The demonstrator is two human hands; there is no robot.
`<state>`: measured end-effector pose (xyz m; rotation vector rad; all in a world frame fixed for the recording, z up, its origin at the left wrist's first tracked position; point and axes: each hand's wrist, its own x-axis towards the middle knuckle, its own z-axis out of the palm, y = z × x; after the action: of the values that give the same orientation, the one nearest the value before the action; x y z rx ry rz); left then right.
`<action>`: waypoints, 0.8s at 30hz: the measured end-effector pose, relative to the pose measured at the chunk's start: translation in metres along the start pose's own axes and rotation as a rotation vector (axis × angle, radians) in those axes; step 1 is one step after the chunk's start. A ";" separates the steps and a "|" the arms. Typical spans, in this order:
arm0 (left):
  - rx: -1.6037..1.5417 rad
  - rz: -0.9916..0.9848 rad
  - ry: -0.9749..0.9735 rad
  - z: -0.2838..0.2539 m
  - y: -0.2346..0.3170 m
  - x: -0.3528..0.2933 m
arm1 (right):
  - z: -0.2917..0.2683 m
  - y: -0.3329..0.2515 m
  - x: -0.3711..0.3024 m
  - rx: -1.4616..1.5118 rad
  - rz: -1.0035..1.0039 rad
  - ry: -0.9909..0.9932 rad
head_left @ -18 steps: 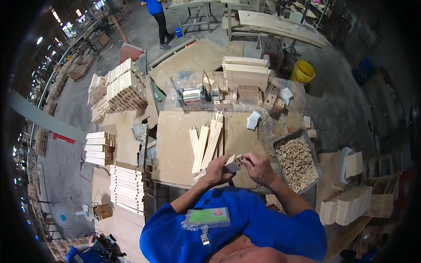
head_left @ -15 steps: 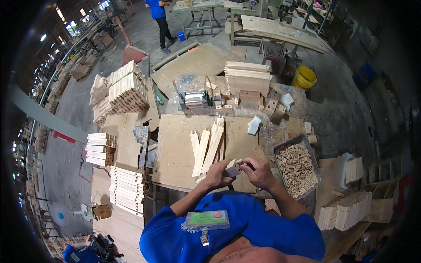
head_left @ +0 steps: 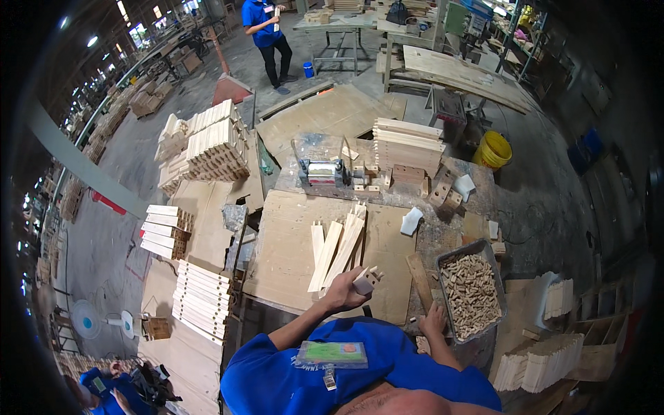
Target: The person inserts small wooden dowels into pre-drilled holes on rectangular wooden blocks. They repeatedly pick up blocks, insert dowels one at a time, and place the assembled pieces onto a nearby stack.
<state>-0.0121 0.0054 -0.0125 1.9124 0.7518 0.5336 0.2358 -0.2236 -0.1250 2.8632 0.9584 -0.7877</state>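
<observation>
My left hand is closed around a small pale wooden block, held above the near edge of the table. Dowel pegs stick up from the block's right end. To the right, my right hand is down at the near end of a flat wooden strip, its fingers around that end. A small pale piece lies just left of the right thumb. Beside this hand stands a grey tray full of loose dowels. Several pale wooden slats lie on cardboard beyond my left hand.
A metal roller device and a slat stack stand at the table's far side. Stacked wooden parts and slat rows are on the left. At the far right is a yellow bucket. Another person stands beyond.
My right hand has left the block and moved right and down to the wooden strip. My left hand still holds the block, now with its pegs in view. The whole view has shifted slightly.
</observation>
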 end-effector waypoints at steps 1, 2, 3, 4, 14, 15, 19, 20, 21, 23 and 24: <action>-0.011 0.003 -0.004 0.002 0.003 0.002 | 0.003 0.004 0.001 -0.025 0.021 0.009; -0.023 0.005 -0.007 0.003 0.006 0.003 | 0.005 0.008 0.006 -0.051 0.041 0.018; -0.027 0.001 -0.014 0.004 0.007 0.004 | 0.005 0.007 0.008 -0.071 0.056 0.026; -0.031 -0.003 -0.022 0.004 0.009 0.004 | 0.004 0.007 0.010 -0.069 0.055 0.009; -0.007 -0.015 -0.009 -0.001 0.004 -0.001 | -0.006 0.006 0.015 -0.004 0.073 -0.027; -0.020 -0.017 -0.008 -0.002 0.004 -0.002 | -0.005 0.006 0.014 -0.004 0.078 -0.027; -0.057 -0.030 -0.002 -0.005 0.008 -0.005 | -0.004 0.007 0.012 0.013 0.070 -0.001; -0.063 -0.034 -0.001 -0.006 0.009 -0.005 | -0.004 0.007 0.012 0.016 0.067 -0.005; -0.068 -0.022 0.007 -0.006 0.009 -0.005 | -0.005 0.007 0.012 0.017 0.062 -0.007; -0.079 0.001 0.024 -0.005 0.008 -0.004 | -0.005 0.005 0.013 0.014 0.078 -0.028; -0.073 -0.013 0.011 -0.005 0.007 -0.004 | -0.005 0.005 0.014 0.010 0.088 -0.036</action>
<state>-0.0164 0.0035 -0.0043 1.8372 0.7419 0.5568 0.2504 -0.2193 -0.1278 2.8669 0.8199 -0.8347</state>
